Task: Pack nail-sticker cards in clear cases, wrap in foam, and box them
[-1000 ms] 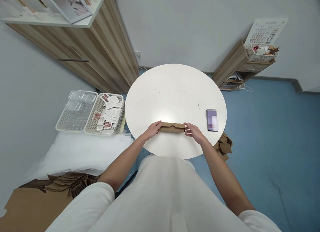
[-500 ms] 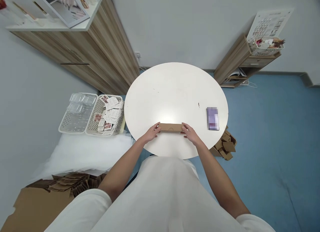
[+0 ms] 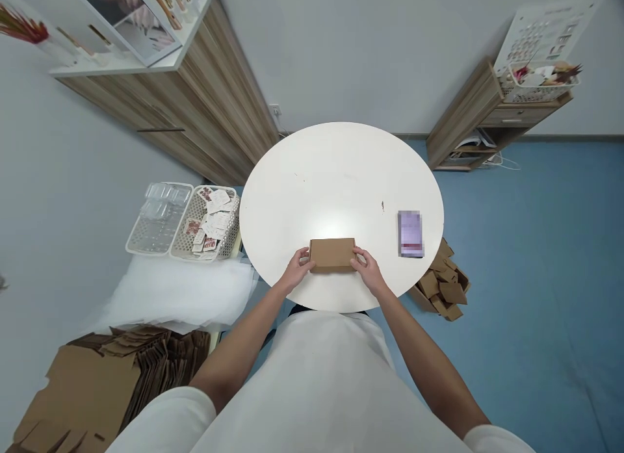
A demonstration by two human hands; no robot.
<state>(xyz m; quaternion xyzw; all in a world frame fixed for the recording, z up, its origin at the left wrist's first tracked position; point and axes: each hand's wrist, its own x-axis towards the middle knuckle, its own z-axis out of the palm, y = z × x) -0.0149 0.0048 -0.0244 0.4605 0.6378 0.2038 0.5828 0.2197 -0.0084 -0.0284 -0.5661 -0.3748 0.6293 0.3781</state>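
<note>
A small closed cardboard box (image 3: 333,253) is held between my two hands near the front of the round white table (image 3: 336,167). Its broad brown face is turned up toward me. My left hand (image 3: 298,269) grips the box's left end, thumb on the near side and fingers at the side. At the right end, my right hand (image 3: 366,268) holds it in the same manner. Whether the box rests on the tabletop or is slightly raised, I cannot tell.
A blurred purple rectangular item (image 3: 410,234) lies on the table's right. Left stand a basket of cards (image 3: 227,245) and a basket of clear plastic pieces (image 3: 141,235), white sheets (image 3: 180,290) and flat cardboard (image 3: 82,388). Folded boxes (image 3: 441,284) fill a container at right.
The box has turned in my hands: its narrow side with a notch faced me before, and now its broad face does. My head view has shifted slightly.
</note>
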